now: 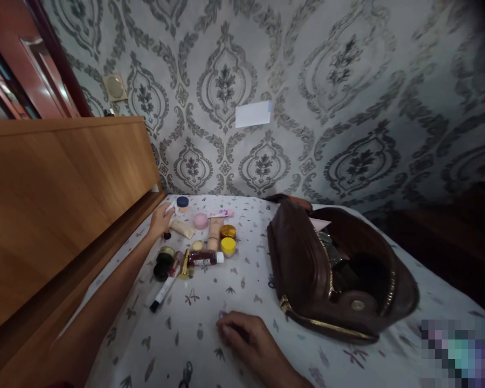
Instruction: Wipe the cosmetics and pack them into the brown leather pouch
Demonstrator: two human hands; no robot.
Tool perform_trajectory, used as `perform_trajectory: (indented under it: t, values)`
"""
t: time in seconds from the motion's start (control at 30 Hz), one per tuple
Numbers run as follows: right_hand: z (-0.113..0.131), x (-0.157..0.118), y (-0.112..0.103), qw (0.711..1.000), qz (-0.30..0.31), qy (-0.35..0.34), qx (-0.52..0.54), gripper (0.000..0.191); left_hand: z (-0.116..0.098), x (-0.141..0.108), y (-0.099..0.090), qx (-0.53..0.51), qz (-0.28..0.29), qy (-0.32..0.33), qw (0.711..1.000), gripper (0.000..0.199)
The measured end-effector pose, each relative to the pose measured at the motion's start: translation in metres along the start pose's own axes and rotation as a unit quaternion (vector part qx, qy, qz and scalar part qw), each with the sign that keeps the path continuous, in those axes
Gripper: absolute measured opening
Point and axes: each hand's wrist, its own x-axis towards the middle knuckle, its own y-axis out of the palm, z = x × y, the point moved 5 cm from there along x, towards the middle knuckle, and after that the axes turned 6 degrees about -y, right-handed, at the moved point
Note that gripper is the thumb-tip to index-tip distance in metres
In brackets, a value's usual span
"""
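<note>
At the far left of the spread-out cosmetics, my left hand (160,220) is closed on a small white item (171,207), too small to name exactly. Beside it stands a jar with a dark blue lid (182,202), and a cream-coloured tube (183,229) lies just to the right. My right hand (255,340) rests on the patterned cloth (202,345) in front, fingers loosely curled, thumb a little apart, with nothing visible in it. To its right, a brown handbag (299,258) lies with its zip undone and several things inside.
Between the hands and wall are a pink round container (201,221), a beige tube (215,231), a yellow-lidded jar (228,246), a dark red bottle (202,258) and a white pen-like tube (165,291). A wooden panel (73,178) borders the left; a patterned wall (262,64) stands behind.
</note>
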Motion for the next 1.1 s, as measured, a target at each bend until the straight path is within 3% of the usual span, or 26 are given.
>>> perform_trajectory:
  t: [0.2, 0.47, 0.63, 0.8, 1.1]
  values:
    - [-0.002, -0.002, 0.000, 0.999, 0.007, 0.028, 0.022, 0.034, -0.013, -0.005, 0.023, 0.093, 0.043, 0.022, 0.995, 0.030]
    - [0.002, -0.004, -0.001, 0.999, -0.003, 0.026, 0.027, 0.022, -0.060, -0.051, 0.078, 0.077, 0.191, 0.130, 0.970, 0.042]
    - [-0.008, -0.005, -0.001, 1.000, -0.013, 0.022, 0.005, 0.024, -0.062, -0.065, 0.103, 0.110, 0.226, 0.128, 0.959, 0.057]
    - [-0.014, -0.006, 0.001, 1.000, 0.002, 0.003, -0.007, 0.029, -0.054, -0.057, 0.108, 0.122, 0.237, 0.102, 0.958, 0.062]
    - [-0.007, -0.005, -0.002, 1.000, 0.012, 0.010, -0.012, 0.033, -0.045, -0.035, 0.095, 0.116, 0.190, 0.053, 0.974, 0.044]
